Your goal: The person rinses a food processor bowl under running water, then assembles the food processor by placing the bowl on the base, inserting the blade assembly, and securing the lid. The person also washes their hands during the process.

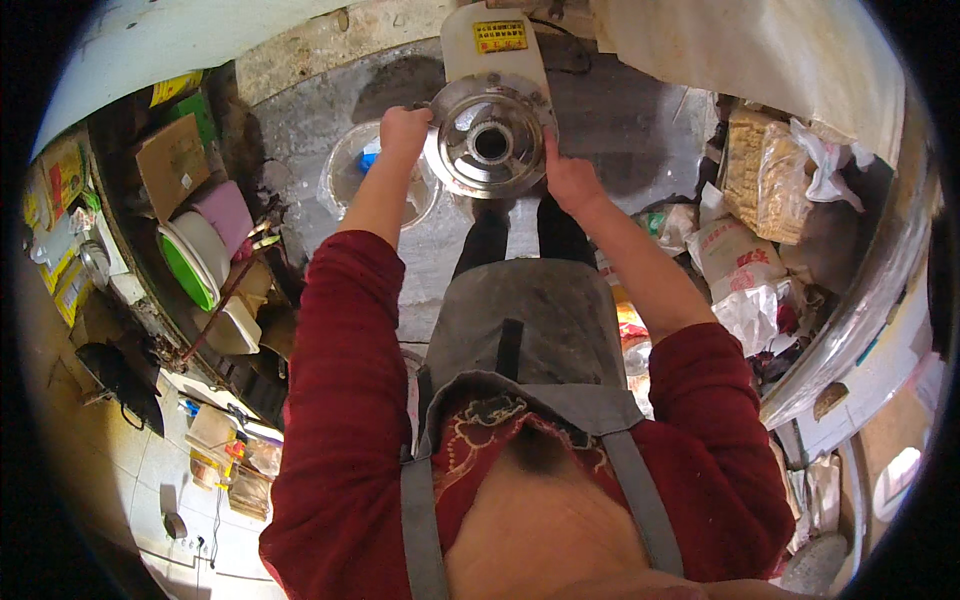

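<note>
In front of me is a machine with a pale body [491,60] and a yellow label on top. Its round, shiny metal head [460,168] has a toothed ring around a dark central hole. My left hand [404,132] is closed at the left edge of the head, beside a small dark knob. At the right edge, my right hand [573,183] presses a straight index finger along the rim, with the other fingers curled. What lies under those fingers is hidden.
Behind my left forearm, a round clear tub [345,165] with something blue inside stands on the grey floor. White and green basins [195,262] and cardboard [172,165] lean at left. At right are wrapped yellowish blocks [765,175] and a white sack [735,255]. A dark wok [122,385] hangs lower left.
</note>
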`<state>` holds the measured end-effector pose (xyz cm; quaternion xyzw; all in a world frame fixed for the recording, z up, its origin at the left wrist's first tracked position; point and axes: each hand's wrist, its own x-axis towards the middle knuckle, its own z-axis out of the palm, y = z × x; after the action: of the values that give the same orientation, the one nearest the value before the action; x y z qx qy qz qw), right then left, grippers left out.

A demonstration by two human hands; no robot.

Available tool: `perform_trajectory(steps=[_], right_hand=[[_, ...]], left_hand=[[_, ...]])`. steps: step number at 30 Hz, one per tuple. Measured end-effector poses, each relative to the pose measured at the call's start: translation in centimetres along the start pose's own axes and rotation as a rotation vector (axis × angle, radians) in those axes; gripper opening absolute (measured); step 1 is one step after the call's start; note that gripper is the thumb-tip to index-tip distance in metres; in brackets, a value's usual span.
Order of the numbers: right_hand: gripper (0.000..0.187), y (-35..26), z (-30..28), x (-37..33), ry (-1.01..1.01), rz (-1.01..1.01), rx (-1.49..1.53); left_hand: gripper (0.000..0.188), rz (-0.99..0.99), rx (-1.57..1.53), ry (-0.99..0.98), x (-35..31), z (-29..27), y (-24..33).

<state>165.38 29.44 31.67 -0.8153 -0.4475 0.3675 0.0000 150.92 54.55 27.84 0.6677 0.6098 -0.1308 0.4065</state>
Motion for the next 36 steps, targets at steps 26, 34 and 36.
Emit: perform_trajectory(steps=[26,34,36], right_hand=[[0.010,3.6,0.5,1.5,0.018,-0.652,-0.348],[0.013,2.7,1.2,1.4,-0.089,-0.390,-0.320],[0.013,2.1,1.3,0.5,-0.045,-0.208,-0.286]], left_hand=[[0.032,0.086,0.391,0.116,-2.9,-0.1,2.3],[0.022,0.461,0.788,-0.111,-1.4,-2.6,2.6],[0.020,0.615,0.912,-0.206,-0.5,-3.2,3.1]])
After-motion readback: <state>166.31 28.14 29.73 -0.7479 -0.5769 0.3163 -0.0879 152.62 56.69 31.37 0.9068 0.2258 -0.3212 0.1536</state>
